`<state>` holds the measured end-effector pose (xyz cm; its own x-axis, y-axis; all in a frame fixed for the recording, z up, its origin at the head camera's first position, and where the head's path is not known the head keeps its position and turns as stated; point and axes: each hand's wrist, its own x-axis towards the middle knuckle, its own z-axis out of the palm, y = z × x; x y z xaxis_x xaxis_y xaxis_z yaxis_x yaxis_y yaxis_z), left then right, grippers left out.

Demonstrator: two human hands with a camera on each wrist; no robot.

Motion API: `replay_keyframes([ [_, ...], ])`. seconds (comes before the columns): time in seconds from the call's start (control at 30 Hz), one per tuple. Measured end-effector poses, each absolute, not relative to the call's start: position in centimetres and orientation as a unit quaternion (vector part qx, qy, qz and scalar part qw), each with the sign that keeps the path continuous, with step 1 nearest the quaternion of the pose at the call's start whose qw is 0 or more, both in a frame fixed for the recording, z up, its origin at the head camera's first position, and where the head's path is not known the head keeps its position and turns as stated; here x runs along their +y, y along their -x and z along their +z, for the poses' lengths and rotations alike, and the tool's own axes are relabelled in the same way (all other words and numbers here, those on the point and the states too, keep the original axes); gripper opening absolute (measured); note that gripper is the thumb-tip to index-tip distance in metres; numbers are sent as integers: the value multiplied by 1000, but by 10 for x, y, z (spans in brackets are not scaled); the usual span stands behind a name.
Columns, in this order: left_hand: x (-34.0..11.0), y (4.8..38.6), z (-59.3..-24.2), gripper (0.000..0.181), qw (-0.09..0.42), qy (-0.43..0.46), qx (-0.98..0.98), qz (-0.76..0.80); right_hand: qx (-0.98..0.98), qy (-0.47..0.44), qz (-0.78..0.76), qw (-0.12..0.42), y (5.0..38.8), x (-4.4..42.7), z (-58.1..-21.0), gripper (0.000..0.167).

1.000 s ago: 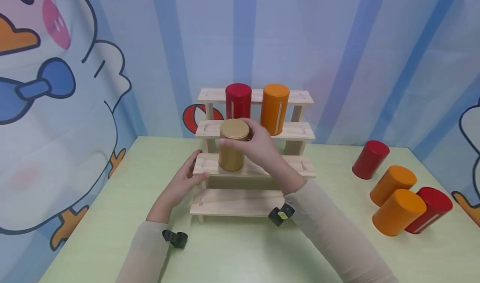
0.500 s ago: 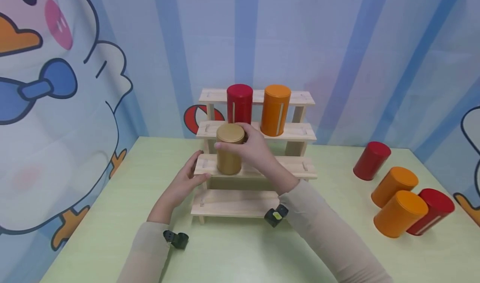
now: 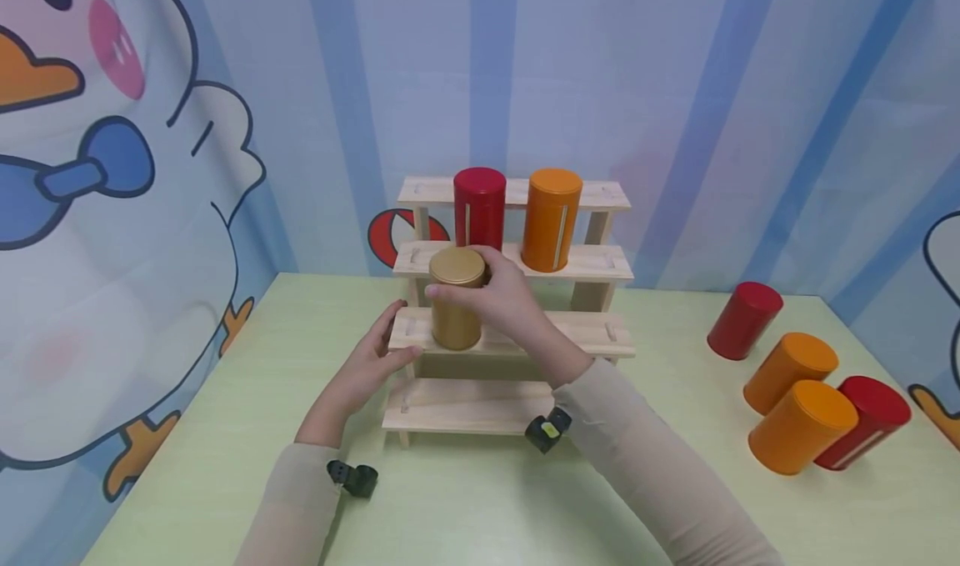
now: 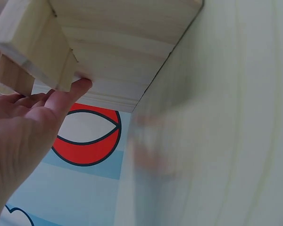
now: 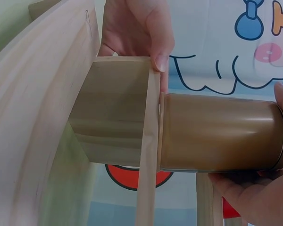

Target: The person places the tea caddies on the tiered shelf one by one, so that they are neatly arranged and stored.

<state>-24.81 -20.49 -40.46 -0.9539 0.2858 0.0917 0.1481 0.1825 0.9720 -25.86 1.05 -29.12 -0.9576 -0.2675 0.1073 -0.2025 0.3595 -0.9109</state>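
Seen from the head, the right hand (image 3: 506,299) grips a gold canister (image 3: 456,323), upright near the left end of the second shelf (image 3: 585,330) up a wooden rack (image 3: 472,403); the left hand (image 3: 367,362) holds that shelf's end, a sensible brace against wobble. From the left wrist, the bracing hold shows at the rack's side. From the right wrist, the canister's base appears flush with the board; keeping it level and fully supported should prevent tipping.

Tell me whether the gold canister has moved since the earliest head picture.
Yes, the gold canister has moved left, toward the left end of the second-lowest shelf, and slightly nearer its front edge.
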Motion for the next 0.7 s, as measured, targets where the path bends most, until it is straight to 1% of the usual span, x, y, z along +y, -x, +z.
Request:
replay_keyframes([
  [0.7, -204, 247, -405, 84, 59, -127, 772, 619, 823, 142, -549, 28, 259, 8, -295, 77],
])
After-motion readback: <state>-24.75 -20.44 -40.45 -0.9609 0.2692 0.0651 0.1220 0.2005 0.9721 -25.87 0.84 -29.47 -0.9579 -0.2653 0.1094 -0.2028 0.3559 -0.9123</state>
